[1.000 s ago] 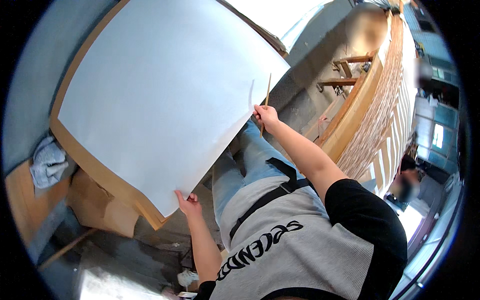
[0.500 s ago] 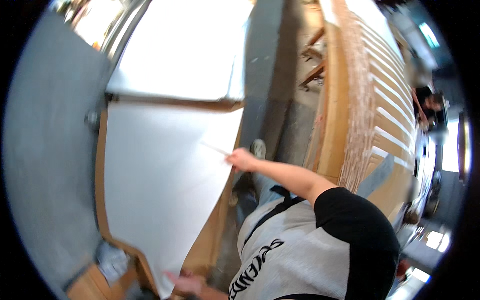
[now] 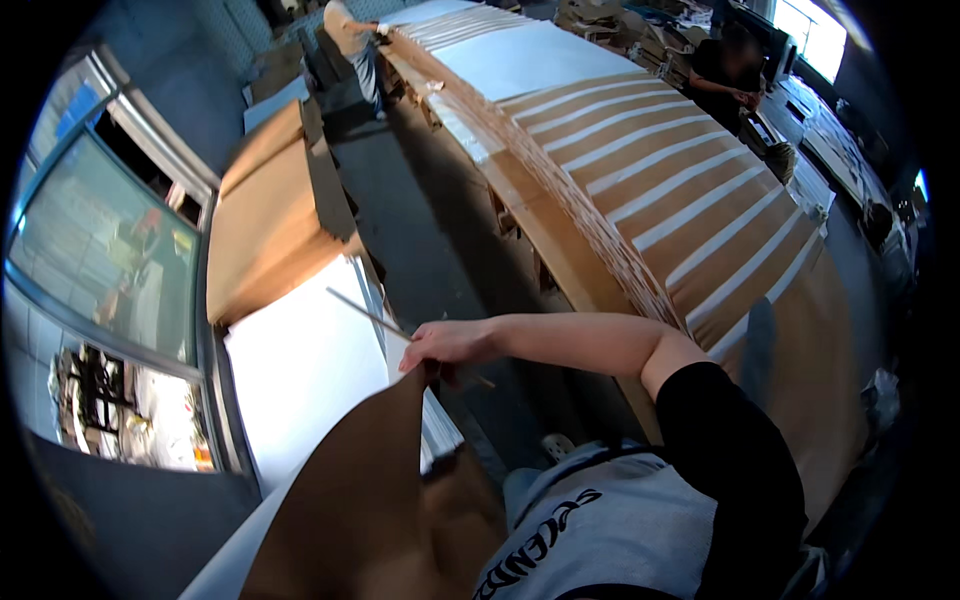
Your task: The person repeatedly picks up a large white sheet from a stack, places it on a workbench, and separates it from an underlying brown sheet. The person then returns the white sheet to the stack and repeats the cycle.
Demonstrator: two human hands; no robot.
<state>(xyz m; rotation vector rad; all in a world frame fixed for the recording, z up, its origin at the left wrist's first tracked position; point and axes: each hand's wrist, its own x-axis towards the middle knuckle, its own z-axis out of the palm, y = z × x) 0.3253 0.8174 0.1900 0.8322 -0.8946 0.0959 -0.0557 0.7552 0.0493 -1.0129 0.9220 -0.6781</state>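
Note:
My right hand (image 3: 450,345) is closed on a thin stick (image 3: 365,312) and the raised upper edge of a large sheet (image 3: 350,490). The stick's long end points up and left, its short end showing below the hand. Brown faces me on the lifted, curved sheet; a white strip shows along its lower left. Behind it, a stack of white sheets (image 3: 300,375) lies beside the window wall, partly covered by the raised sheet. My left hand is out of view.
Brown sheets in a stack (image 3: 265,215) lie beyond the white ones. Across the aisle (image 3: 430,215), a long table carries overlapped brown sheets with white strips (image 3: 650,190). An open window (image 3: 110,245) is on the left. One person (image 3: 350,45) stands far off; another (image 3: 725,70) is behind the table.
The sheet, lying white side up before, is now raised and curled with its brown side showing. My left hand has left the view, which has swung toward the far end of the room.

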